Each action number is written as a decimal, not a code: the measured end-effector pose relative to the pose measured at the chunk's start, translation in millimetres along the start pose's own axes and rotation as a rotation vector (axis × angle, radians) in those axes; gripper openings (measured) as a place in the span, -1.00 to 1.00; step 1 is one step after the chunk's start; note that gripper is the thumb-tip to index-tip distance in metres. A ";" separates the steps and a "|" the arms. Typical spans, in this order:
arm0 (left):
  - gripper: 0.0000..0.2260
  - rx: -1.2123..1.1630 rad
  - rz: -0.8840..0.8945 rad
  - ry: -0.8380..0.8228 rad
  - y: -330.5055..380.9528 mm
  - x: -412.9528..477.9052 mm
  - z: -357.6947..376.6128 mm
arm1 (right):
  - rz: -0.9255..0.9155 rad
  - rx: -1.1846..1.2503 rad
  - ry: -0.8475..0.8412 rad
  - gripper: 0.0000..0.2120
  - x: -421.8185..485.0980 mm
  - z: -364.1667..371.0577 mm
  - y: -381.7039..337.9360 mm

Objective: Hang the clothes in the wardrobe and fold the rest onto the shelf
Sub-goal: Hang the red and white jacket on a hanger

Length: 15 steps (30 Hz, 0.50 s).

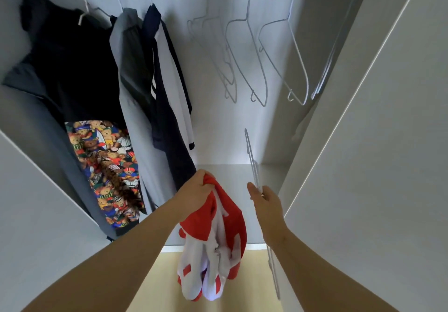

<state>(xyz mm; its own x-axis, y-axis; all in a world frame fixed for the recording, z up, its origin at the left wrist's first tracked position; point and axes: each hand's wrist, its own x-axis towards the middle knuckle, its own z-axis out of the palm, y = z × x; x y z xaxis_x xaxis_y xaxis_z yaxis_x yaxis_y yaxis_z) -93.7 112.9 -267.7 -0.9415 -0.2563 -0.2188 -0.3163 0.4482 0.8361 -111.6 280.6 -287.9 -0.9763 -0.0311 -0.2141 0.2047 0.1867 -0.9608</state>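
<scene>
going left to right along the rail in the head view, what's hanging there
black top → grey shirt → navy and white jacket → empty wire hangers

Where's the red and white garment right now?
The red and white garment hangs bunched from the left hand, low centre of the head view, before the wardrobe shelf; the right hand holds a wire hanger just to its right.

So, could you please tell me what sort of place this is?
Probably a home wardrobe: dark clothes hang on the left, empty wire hangers hang beside them, and a white shelf sits below.
</scene>
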 end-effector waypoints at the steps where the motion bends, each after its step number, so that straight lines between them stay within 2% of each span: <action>1: -0.83 -0.026 -0.017 0.036 -2.1 1.9 -1.9 | -0.028 -0.010 0.059 -0.62 0.8 -0.3 -0.7; 5: -0.89 -0.057 -0.142 0.189 -11.2 6.1 -11.2 | 0.000 0.030 0.120 -0.56 2.6 -7.4 1.1; 10: -0.74 0.156 -0.196 0.351 -21.3 11.6 -35.7 | 0.082 0.108 0.081 -0.56 0.3 -8.6 0.4; 12: -0.70 0.124 -0.254 0.380 -26.4 15.5 -45.7 | 0.118 0.155 0.085 -0.56 -0.7 -8.1 2.3; 15: -0.66 -0.046 -0.334 0.449 -30.4 21.6 -61.1 | 0.184 0.213 0.091 -0.58 -2.6 -7.3 3.0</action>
<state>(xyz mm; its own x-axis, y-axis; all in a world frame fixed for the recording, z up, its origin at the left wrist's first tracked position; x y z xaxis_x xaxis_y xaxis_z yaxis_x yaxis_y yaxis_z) -97.3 41.4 -267.2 -0.6459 -0.7220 -0.2480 -0.5738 0.2449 0.7815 -108.9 288.4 -288.9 -0.9218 0.0744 -0.3804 0.3793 -0.0293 -0.9248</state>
